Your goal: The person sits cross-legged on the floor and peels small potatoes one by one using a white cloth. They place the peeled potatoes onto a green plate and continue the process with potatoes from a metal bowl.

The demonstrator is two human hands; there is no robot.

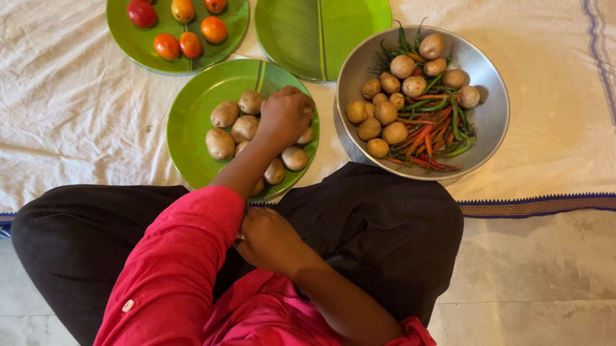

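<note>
Seated cross-legged on pale tile, we rest our right hand (269,240) loosely curled against the red sleeve (182,259), holding nothing, while our left hand (285,114) closes over a potato (304,135) on the near green plate (194,117) of brown potatoes. Just right, a round steel bowl (489,112) holds small potatoes atop red and green chillies (436,130). Farther off on the wrinkled white cloth (39,88), one glossy leaf-patterned plate (318,19) sits bare beside another plate (127,32) bearing smooth tomatoes (180,8).

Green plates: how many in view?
3. One with tomatoes at the top left, an empty one at the top middle, one with potatoes below them, under the left hand. None seems hidden.
</note>
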